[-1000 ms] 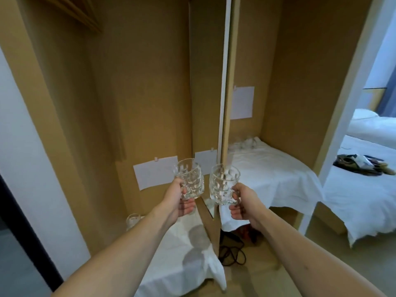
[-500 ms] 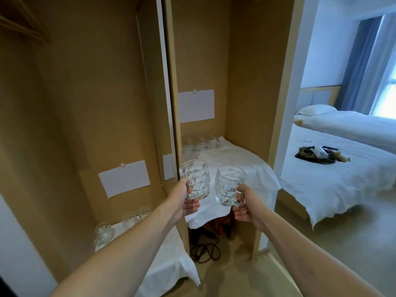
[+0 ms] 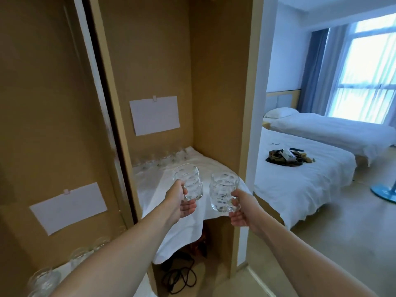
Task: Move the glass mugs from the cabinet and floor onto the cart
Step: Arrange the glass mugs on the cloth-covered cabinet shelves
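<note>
Left hand: we are seeing the left hand (image 3: 182, 202) gripping a glass mug (image 3: 189, 182) by its handle, fingers curled around it, the mug upright in the air.
Right hand: we are seeing the right hand (image 3: 240, 211) gripping a second glass mug (image 3: 222, 191) by its handle in the same way, fingers wrapped tight, the mug upright.
Position of held mugs: both are hanging side by side, apart from each other, above the front edge of the cloth-covered shelf (image 3: 214, 168) in the right cabinet bay.
Other mugs, right bay: a row of glasses (image 3: 159, 159) is standing along the shelf's rear edge against the back wall; we cannot count them through the blur.
Other mugs, left bay: more glasses (image 3: 81, 256) are standing on a lower cloth at the bottom left corner, partly hidden by the left forearm.
Cabinet walls: a paper sheet (image 3: 154, 115) is hanging in the right bay, another sheet (image 3: 68, 207) in the left.
Under the shelf: a black cable (image 3: 180, 277) is lying on the floor.
Room beyond: two beds (image 3: 304, 181) are showing through the doorway.
</note>
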Demonstrator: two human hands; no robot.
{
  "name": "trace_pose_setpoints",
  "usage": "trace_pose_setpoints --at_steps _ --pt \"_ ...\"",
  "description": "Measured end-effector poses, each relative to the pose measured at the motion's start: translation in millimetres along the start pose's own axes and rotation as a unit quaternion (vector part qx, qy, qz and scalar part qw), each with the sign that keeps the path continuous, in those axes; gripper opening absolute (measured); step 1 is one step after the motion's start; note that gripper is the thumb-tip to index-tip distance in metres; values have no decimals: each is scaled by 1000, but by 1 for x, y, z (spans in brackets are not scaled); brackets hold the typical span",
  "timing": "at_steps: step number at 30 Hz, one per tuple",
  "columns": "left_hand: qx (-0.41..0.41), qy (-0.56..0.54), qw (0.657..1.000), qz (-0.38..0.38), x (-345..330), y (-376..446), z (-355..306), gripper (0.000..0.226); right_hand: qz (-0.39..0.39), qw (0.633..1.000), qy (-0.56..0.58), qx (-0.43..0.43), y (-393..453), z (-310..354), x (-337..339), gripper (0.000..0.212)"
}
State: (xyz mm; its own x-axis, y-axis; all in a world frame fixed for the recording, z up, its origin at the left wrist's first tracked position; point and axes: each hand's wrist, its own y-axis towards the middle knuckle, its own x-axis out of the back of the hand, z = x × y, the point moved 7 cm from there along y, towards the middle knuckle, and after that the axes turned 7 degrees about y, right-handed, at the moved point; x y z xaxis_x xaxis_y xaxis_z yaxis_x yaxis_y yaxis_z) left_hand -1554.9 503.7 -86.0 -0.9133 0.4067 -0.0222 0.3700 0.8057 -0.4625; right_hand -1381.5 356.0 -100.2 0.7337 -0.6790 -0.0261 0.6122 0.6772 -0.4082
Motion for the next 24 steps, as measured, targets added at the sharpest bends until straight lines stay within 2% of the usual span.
trace_pose_setpoints --at_steps 8,16,24 --pt "26 -24 999 9 -40 85 -20 23 -2 999 8 -46 93 28 18 34" --pt "43 -39 998 -23 -29 149 -27 21 13 999 -20 -36 158 40 -6 34" --pt "65 -80 991 -83 -7 206 -21 29 78 995 -50 -46 228 53 -53 30"
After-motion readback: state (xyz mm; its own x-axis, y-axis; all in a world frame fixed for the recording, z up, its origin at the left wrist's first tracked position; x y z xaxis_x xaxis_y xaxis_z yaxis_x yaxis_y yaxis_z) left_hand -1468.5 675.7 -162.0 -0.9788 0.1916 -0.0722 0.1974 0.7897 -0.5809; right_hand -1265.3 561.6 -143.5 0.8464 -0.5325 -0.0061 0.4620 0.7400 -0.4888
